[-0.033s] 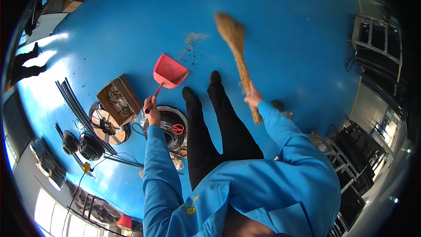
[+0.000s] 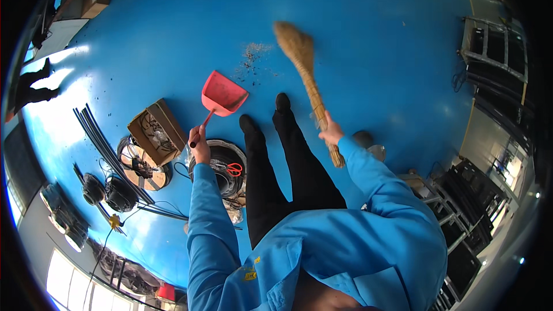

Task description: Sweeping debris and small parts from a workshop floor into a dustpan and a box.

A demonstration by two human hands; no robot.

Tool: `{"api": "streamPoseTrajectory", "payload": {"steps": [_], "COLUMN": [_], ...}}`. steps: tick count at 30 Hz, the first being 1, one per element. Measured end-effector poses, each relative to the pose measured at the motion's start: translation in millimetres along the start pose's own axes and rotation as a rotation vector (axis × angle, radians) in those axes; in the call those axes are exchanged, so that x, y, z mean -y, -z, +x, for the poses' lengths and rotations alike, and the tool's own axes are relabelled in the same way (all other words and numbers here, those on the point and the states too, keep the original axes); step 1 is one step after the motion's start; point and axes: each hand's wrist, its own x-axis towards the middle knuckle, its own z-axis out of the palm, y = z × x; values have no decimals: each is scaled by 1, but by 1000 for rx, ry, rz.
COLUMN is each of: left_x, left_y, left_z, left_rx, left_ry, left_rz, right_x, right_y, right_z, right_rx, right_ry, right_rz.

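Note:
My left hand is closed round the dark end of the handle of a pink-red dustpan, whose open side faces up and to the right. Some grey dirt lies in the pan. Beyond its far edge a loose patch of dark debris is scattered on the blue floor. My right hand grips a straw broom by its bound handle. The broom's bristle head, slightly blurred, is to the right of the debris and apart from it.
Left of my legs stand a cardboard box of cables, a wooden cable reel and a black coil with red-handled scissors. Black tubes lie farther left. Metal racks line the right side. Another person's legs show at far left.
The broom head has swung a little to the left, nearer the debris. My left hand and the dustpan have stayed in place.

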Motion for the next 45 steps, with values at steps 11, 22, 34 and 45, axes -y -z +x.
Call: {"api": "streamPoseTrajectory", "payload": {"steps": [11,22,34,45], "left_x": [14,28,52,16], "left_y": [29,30,61,27], "left_z": [21,48,72,54], "left_rx": [107,241,292,353], "left_ry": [-21,-128,-103,-4], "left_rz": [-32,62,97,81], "right_x": [-24,-1,-58,-99], "right_y": [28,-144,-131,-225], "right_z": [-86,-53,-175,-84], "right_rx": [-200,-219,-259,-377], "right_ry": [-57,-111,-142,-253], "right_rz": [762,691,1289,1084]}}
